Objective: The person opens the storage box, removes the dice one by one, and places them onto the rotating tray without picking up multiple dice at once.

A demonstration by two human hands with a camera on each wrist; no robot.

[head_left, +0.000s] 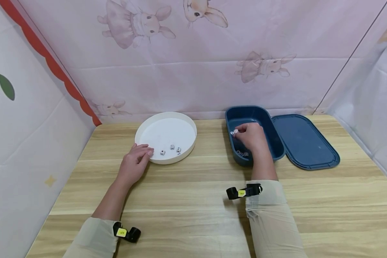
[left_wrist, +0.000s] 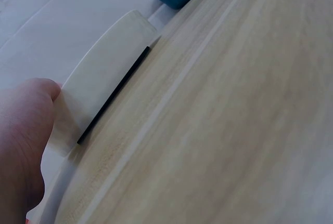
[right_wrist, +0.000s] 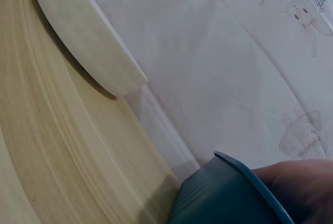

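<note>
In the head view, my left hand (head_left: 134, 165) rests at the near left rim of a round white tray (head_left: 158, 125), its fingertips reaching just over the edge. Several white dice (head_left: 172, 147) with dark pips lie on the tray's near right part. My right hand (head_left: 251, 136) is inside a deep blue rectangular container (head_left: 277, 145) and pinches small white dice (head_left: 235, 131) at its fingertips, near the left wall. More dice (head_left: 246, 154) lie in the container's near left corner. In the right wrist view, the container wall (right_wrist: 223, 198) hides the fingers.
A flat blue lid (head_left: 309, 143) lies right of the container, against its side. Everything stands on a wooden table (head_left: 193, 200). Behind the table hangs a pink cloth (head_left: 187, 86) printed with rabbits, and white cloth (head_left: 377, 104) closes off the right side.
</note>
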